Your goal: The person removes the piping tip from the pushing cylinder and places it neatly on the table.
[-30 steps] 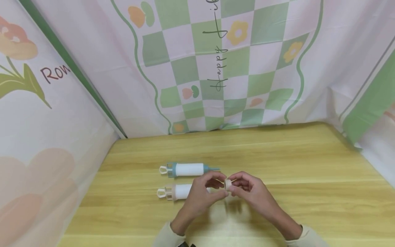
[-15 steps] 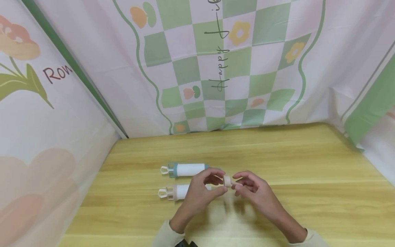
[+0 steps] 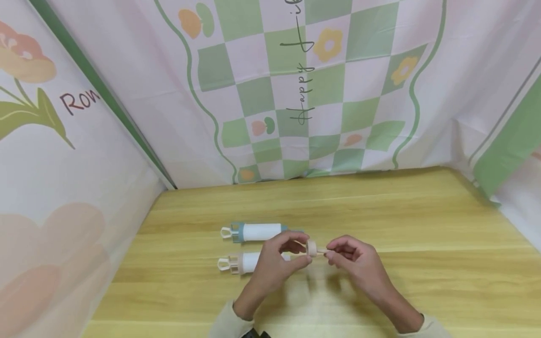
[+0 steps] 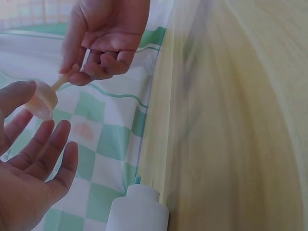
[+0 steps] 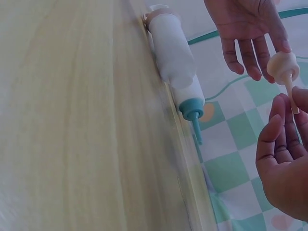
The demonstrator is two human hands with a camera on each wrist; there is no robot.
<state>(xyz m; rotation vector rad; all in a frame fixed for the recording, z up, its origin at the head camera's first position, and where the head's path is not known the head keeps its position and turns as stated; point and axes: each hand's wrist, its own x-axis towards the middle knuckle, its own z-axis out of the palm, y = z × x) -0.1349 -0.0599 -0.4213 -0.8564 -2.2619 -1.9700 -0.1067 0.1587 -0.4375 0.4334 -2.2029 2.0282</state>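
A beige nozzle cap (image 3: pixel 311 248) with a thin spout is held up over the table between both hands. My left hand (image 3: pixel 276 260) pinches its wide rim between thumb and fingertips. At the spout's far end, my right hand (image 3: pixel 359 263) pinches with thumb and fingers. The left wrist view shows the cap's open hollow side (image 4: pixel 42 103) turned toward the left palm. Beside and partly behind the left hand lies a white syringe-like bottle (image 3: pixel 249 263) with a beige collar and pull handle. Its bare threaded neck (image 4: pixel 143 191) shows in the left wrist view.
A second white bottle (image 3: pixel 262 232) with teal fittings lies parallel, farther back; its teal spout (image 5: pixel 196 127) is on. The wood-grain table (image 3: pixel 380 206) ends at a checkered curtain (image 3: pixel 321 112) behind, and another printed curtain (image 3: pixel 50 188) hangs at the left.
My right hand has slid rightward from the cap's body to the tip of its spout, so the spout now shows. The left hand keeps nearly the same place and grip.
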